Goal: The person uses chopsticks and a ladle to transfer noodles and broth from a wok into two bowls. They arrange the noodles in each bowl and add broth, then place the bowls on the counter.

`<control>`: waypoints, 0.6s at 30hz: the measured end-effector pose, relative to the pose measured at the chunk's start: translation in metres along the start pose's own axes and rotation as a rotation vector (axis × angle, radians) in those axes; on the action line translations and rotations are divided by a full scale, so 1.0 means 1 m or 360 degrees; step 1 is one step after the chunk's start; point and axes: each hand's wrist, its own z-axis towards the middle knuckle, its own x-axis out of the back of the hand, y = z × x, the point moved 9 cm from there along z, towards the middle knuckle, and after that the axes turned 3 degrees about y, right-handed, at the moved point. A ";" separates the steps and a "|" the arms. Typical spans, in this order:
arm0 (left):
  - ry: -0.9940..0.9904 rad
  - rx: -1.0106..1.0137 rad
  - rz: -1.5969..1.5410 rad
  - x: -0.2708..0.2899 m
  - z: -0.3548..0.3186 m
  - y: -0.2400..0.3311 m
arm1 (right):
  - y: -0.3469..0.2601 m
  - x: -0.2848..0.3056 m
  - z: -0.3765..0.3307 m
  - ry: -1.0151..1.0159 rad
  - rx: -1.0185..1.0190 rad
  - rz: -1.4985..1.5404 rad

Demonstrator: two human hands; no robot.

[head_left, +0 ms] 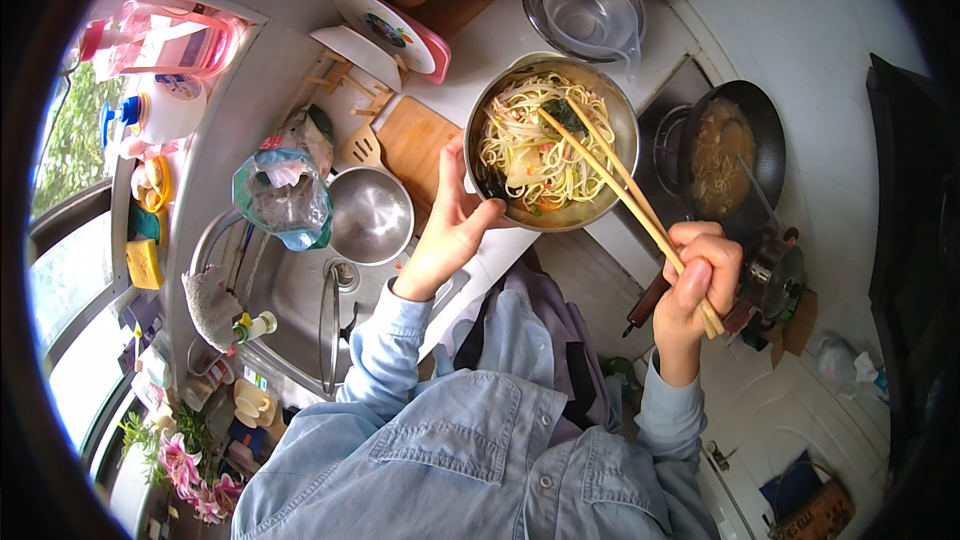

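My left hand [452, 230] grips the near left rim of a steel bowl [628, 130], thumb on the edge, fingers behind its side. Noodles [540, 175] with dark greens, pale vegetable pieces and reddish bits lie in it, a little orange broth at the bottom. In my right hand [700, 285] is a pair of long wooden chopsticks [635, 202], their tips in the noodles at the bowl's upper middle. Right of the bowl, a black wok [770, 130] on the stove holds brown soup [722, 155] with some noodles and a thin metal utensil handle sticking out.
At left is a sink [285, 285] with an empty-looking steel bowl [372, 217] and a glass lid [330, 325]. A plastic-lined container [283, 198] stands beside it. Behind lie a cutting board [415, 145], plates [385, 25] and nested clear bowls [585, 5]. A lidded pot [775, 275] sits right.
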 end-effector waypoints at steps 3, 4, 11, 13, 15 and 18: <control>-0.0007 0.0000 -0.0047 -0.002 -0.001 0.001 | 0.007 -0.002 0.004 0.0027 -0.0152 0.0082; -0.0008 0.0003 -0.0062 -0.003 -0.001 0.000 | 0.009 0.002 0.002 0.0084 -0.0146 0.0109; -0.0005 -0.0011 -0.0058 0.000 0.002 -0.005 | 0.017 0.029 0.001 0.0534 -0.0379 0.0359; -0.0003 -0.0020 -0.0093 -0.001 0.002 0.000 | 0.020 0.035 0.003 0.0632 -0.0472 0.0439; 0.0004 -0.0027 -0.0115 0.001 0.003 -0.001 | 0.021 0.041 0.003 0.0712 -0.0561 0.0492; 0.0042 -0.0018 -0.0104 0.008 0.006 -0.005 | 0.023 0.052 0.003 0.0797 -0.0574 0.0489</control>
